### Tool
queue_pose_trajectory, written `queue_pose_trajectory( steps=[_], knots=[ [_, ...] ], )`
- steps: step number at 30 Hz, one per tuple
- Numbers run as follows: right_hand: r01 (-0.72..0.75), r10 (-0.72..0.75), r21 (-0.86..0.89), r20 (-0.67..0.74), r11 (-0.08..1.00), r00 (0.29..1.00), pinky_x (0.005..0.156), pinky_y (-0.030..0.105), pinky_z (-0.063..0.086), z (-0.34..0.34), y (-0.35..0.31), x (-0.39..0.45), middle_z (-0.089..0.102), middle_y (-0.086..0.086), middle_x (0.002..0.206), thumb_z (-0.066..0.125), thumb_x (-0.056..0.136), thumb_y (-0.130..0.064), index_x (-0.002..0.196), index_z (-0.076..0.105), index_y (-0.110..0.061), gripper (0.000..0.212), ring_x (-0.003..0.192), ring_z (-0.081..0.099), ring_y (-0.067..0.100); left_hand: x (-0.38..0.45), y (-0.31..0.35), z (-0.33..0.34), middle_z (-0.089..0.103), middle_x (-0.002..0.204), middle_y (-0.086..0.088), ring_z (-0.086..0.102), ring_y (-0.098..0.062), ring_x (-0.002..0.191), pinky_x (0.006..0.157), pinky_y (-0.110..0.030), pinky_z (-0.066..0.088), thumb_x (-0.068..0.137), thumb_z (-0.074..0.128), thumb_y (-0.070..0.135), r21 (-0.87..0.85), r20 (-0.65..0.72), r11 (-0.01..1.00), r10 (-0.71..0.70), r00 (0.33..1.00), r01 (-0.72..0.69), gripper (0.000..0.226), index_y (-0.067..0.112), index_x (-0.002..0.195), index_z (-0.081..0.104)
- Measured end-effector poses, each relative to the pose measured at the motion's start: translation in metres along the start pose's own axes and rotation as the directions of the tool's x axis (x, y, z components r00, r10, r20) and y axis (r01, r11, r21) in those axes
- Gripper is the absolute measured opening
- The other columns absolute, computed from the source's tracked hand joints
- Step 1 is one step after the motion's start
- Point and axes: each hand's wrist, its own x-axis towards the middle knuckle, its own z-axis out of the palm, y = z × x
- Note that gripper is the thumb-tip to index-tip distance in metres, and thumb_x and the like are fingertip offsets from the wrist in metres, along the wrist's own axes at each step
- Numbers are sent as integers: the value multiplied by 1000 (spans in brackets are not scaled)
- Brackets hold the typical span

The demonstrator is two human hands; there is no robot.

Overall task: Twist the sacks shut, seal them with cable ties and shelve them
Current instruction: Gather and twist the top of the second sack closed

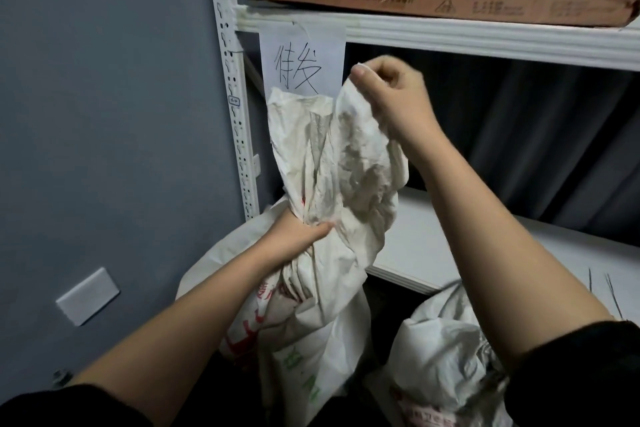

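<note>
A white woven sack (322,322) with red and green print stands in front of me, below the shelving. My left hand (298,236) is closed around its gathered neck. Above that grip the loose mouth of the sack (332,156) stands up, crumpled. My right hand (388,97) pinches the top edge of that mouth and holds it up. A second white sack (446,354) sits lower right, its top bunched together. Thin dark cable ties (609,291) lie on the white shelf at the right edge.
A white metal shelving unit has an upright post (235,107), an upper shelf (485,35) carrying a flat brown cardboard box (450,3), and a lower shelf (450,246). A handwritten paper label (301,59) hangs from the upper shelf. A grey wall with a white plate (88,295) is on the left.
</note>
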Motion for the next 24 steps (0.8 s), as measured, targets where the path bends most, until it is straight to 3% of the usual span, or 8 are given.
queue_pose_trajectory(
  steps=[3,6,9,12,15,17,20,24],
  knots=[
    [78,-89,-299,-25,951,996,64,32,49,-21,-1,7,66,-2,71,68,83,-34,76,63,-22,15,65,58,7,6,-1,-6,62,111,-2,58,-11,98,65,4,39,87,56,-5,62,-22,995,-80,997,81,39,5,125,54],
    [164,-189,-552,10,818,982,73,35,49,-37,-1,2,67,-10,80,60,83,-50,85,65,-27,24,77,61,6,13,1,-14,56,94,-1,47,-2,70,50,-3,37,87,55,-2,138,-27,977,-161,987,163,28,11,112,56],
    [173,-146,-385,98,907,984,85,30,47,-47,6,-3,66,-12,95,53,84,-39,100,63,-25,23,91,60,7,21,-1,-22,56,89,-4,46,-6,67,54,-12,39,85,54,-2,87,-77,974,-205,976,211,24,13,103,57],
    [32,-21,-130,86,991,996,92,23,42,-63,28,-5,65,-9,101,44,89,-25,111,59,-20,27,97,59,0,21,2,-32,60,90,-3,53,-15,81,70,-17,44,75,59,3,-32,-94,973,-232,968,229,33,11,107,58],
    [-86,107,-176,112,981,988,97,21,41,-75,45,-8,63,-12,114,44,90,-1,118,56,-23,37,108,55,-4,25,-7,-47,62,91,-10,55,-21,86,79,-33,43,54,62,19,-35,-109,960,-281,954,278,50,12,103,65],
    [-4,100,-335,268,942,958,98,16,39,-77,49,-7,57,-7,119,45,75,15,119,50,-19,56,112,52,-5,31,-17,-54,66,93,-10,59,-25,88,82,-37,45,48,66,25,3,-68,944,-330,942,331,57,12,103,66],
    [195,73,-563,417,803,906,100,34,42,-71,50,-1,58,-1,113,63,73,-5,106,58,-16,36,110,53,14,26,-8,-53,71,102,-17,66,-36,98,92,-47,50,47,64,19,21,-29,938,-345,938,345,61,8,106,66],
    [78,102,-398,411,914,906,90,25,46,-67,37,-4,61,-4,107,70,82,-8,96,67,-8,14,98,59,9,15,4,-43,67,87,-9,63,-25,82,77,-32,50,50,52,7,-75,-32,943,-327,944,324,47,11,95,65]
  ],
)
